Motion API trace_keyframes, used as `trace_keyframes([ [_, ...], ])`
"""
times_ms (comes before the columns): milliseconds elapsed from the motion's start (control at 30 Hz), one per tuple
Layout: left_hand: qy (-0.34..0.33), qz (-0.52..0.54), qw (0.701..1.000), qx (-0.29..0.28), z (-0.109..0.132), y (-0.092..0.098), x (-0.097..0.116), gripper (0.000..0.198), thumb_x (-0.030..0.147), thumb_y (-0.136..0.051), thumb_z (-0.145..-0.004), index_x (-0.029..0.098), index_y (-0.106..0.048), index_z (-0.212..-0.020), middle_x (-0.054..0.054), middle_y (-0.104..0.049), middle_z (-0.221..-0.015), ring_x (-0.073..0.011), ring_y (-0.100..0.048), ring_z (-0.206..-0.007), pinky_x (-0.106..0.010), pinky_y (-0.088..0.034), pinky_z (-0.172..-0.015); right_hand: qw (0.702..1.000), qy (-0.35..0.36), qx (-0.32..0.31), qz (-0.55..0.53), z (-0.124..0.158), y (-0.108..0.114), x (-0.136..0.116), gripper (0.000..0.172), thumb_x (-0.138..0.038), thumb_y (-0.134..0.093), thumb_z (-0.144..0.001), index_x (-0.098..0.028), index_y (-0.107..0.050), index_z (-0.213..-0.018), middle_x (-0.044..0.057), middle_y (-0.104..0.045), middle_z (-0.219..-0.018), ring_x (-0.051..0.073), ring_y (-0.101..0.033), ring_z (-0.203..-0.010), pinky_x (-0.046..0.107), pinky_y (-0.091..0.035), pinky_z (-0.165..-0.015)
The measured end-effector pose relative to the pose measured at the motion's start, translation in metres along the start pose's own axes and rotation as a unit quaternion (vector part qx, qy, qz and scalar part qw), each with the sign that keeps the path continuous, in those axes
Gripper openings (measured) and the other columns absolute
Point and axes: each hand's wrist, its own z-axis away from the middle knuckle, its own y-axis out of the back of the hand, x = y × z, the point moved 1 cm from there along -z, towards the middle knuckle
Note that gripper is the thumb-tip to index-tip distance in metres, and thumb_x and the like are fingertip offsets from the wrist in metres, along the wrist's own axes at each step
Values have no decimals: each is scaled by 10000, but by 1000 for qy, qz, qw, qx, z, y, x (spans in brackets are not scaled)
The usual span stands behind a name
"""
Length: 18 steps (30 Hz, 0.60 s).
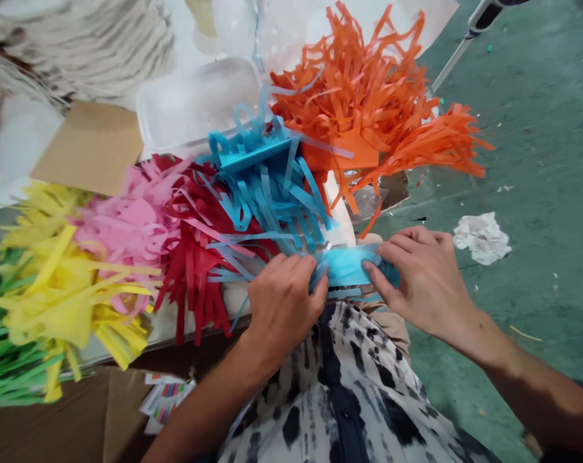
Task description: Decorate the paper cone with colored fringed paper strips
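Note:
My left hand (282, 299) and my right hand (424, 276) both pinch a folded strip of blue fringed paper (347, 267) just above my lap. The left fingers are curled on its left end, the right fingers press its right end. The strip joins a larger bunch of blue paper fringe (267, 186) lying on the table edge right behind my hands. Red fringe (197, 257) lies left of the blue bunch, and orange fringe (369, 109) rises behind it.
Pink fringe (137, 222), yellow fringe (64, 289) and green fringe (6, 366) continue leftwards. A clear plastic box (195, 103) and brown cardboard (91, 145) sit behind. A crumpled white paper (482, 238) lies on the green floor (537, 161) at right.

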Motion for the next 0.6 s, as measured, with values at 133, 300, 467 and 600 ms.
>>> trace_keyframes([
  [133, -15, -14, 1000, 2, 1, -2, -1, 263, 267, -662, -969, 220, -584, -722, -34, -649, -720, -222, -567, -739, -368, -353, -663, 999, 7, -27, 16, -6, 4, 1, 308, -395, -539, -1027, -207, -634, -801, 49, -686, -794, 291, -578, -944, 441, -269, -849],
  [300, -17, -35, 999, 25, 3, -4, 0, 165, 288, -658, -975, 201, -649, -835, -59, -670, -792, -240, -590, -788, -377, -411, -683, 996, 7, -80, 48, -16, 11, 2, 308, -382, -614, -988, -207, -629, -735, 52, -689, -772, 284, -570, -913, 416, -252, -792],
  [467, -148, -30, 980, 127, 4, -4, 5, 321, 168, -642, -995, 240, -658, -1308, -62, -745, -1249, -249, -655, -1190, -432, -436, -1118, 990, 14, -120, 69, -25, 15, 5, 327, -409, -647, -960, -212, -613, -701, 59, -695, -759, 277, -588, -870, 379, -203, -708],
  [600, -289, 8, 954, 85, 6, -8, 4, 251, 130, -602, -1030, 232, -674, -1248, 7, -784, -1152, -188, -702, -1184, -466, -327, -1278, 990, 4, -124, 74, -27, 15, 9, 350, -422, -670, -954, -217, -586, -684, 55, -664, -705, 277, -604, -853, 366, -207, -691],
])
